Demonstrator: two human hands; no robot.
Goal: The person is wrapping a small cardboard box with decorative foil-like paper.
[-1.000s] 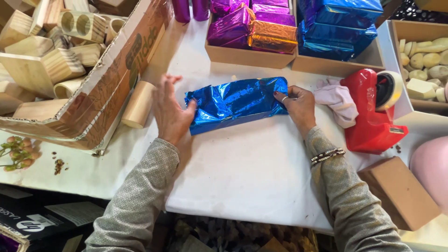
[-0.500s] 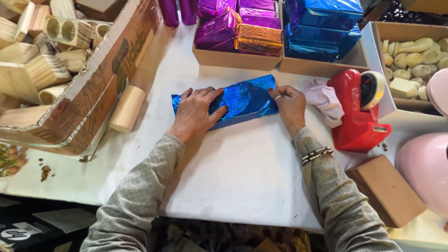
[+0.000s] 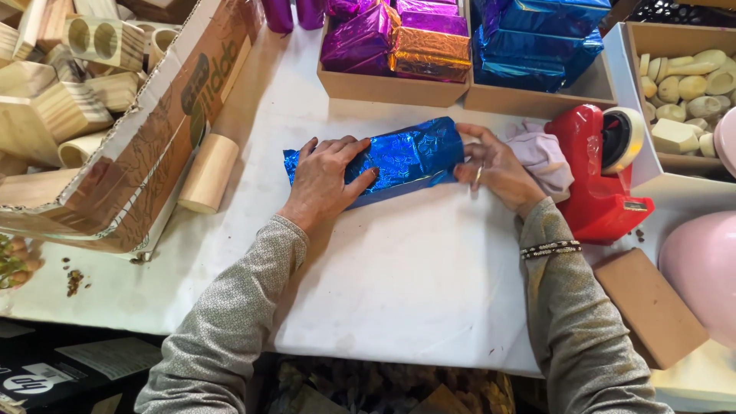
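A long parcel wrapped in shiny blue foil (image 3: 406, 157) lies on the white table (image 3: 399, 284). My left hand (image 3: 326, 180) rests flat on its left half, fingers spread over the foil. My right hand (image 3: 494, 169) presses against the parcel's right end, pinching the foil there. A pale pink cloth (image 3: 544, 157) sits just behind my right hand. Both sleeves are grey, and a beaded bracelet is on my right wrist.
A red tape dispenser (image 3: 594, 180) stands right of my hand. Trays of purple, orange and blue foil parcels (image 3: 429, 46) sit behind. A cardboard box of wooden pieces (image 3: 92, 115) is on the left, a wooden cylinder (image 3: 207, 172) beside it. A brown block (image 3: 652, 307) lies lower right.
My left hand has moved from the parcel's left end onto its top. The right hand stays at the right end, folding the foil in. The parcel looks tighter and flatter.
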